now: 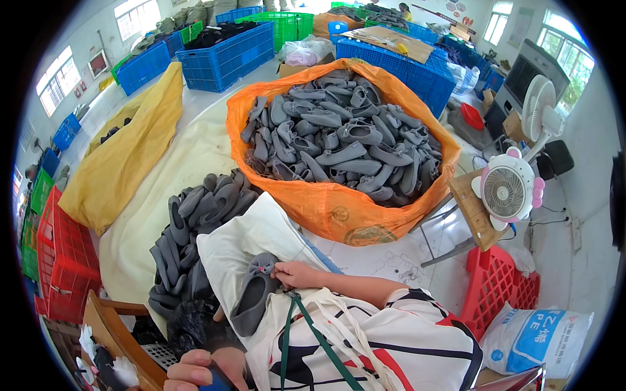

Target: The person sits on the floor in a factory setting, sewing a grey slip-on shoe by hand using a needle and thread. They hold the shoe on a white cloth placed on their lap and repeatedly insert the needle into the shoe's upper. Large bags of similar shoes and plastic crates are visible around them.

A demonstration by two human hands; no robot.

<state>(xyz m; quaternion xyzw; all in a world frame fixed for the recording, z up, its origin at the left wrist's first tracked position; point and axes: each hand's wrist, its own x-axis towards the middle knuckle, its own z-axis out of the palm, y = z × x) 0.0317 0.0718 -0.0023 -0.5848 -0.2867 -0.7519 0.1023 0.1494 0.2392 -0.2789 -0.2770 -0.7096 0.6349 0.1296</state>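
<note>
A grey slip-on shoe [251,303] lies on a white cushion or folded cloth [225,244] over my lap. It has a small bow with a reddish spot near its toe. My right hand [293,274] is closed on the shoe by the bow, fingers pinched there. Low at the bottom edge, my left hand [205,373] curls round a dark blue object [218,379], mostly hidden and cut off by the frame. To the left of the cushion, a heap of grey shoes [189,225] rests on a cream sheet [140,218].
Ahead stands a large orange sack [313,205] full of grey shoes. A white fan [510,189] sits on a small wooden table [476,215] at right. Red crates [68,254] stand left, a wooden chair [117,332] near left. Blue crates [228,55] stand farther back.
</note>
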